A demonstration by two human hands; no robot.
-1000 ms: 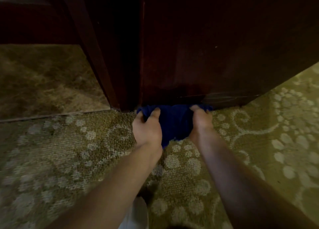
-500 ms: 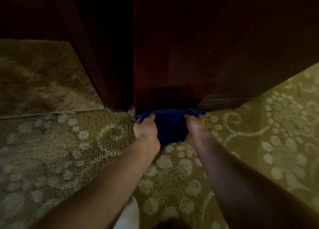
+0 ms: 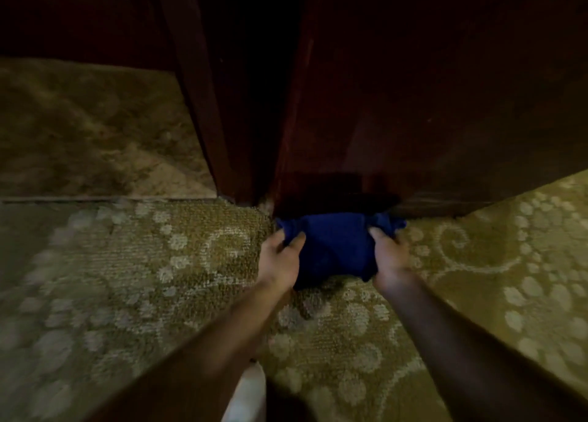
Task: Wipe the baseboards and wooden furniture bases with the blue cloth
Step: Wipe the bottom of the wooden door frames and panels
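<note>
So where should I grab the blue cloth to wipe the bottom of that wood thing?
Grab the blue cloth by its two bunched ends, coming from the carpet side, as the left hand and right hand do now. That probably works best because the cloth lies stretched along the foot of the wooden base, so holding both ends keeps its far edge against the wood.

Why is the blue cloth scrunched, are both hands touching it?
Touching. The head view shows the left hand and right hand each gripping a side of the blue cloth, fingers curled into its folds.
</note>
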